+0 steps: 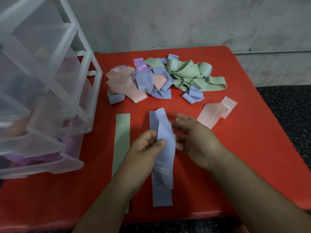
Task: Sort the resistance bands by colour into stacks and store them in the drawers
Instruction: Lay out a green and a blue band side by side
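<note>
A mixed pile of bands in pink, blue, purple and green lies at the back of the red table. In front, a green band lies flat on the left. A blue band lies flat in the middle. My left hand pinches a second blue band above it, thumb on top. My right hand is just right of that band with fingers extended, blurred. A pink band lies folded to the right.
A clear plastic drawer unit stands on the table's left side. Its two lower drawers are pulled out, one with pink bands and one with purple. A grey wall rises behind and dark speckled floor lies to the right.
</note>
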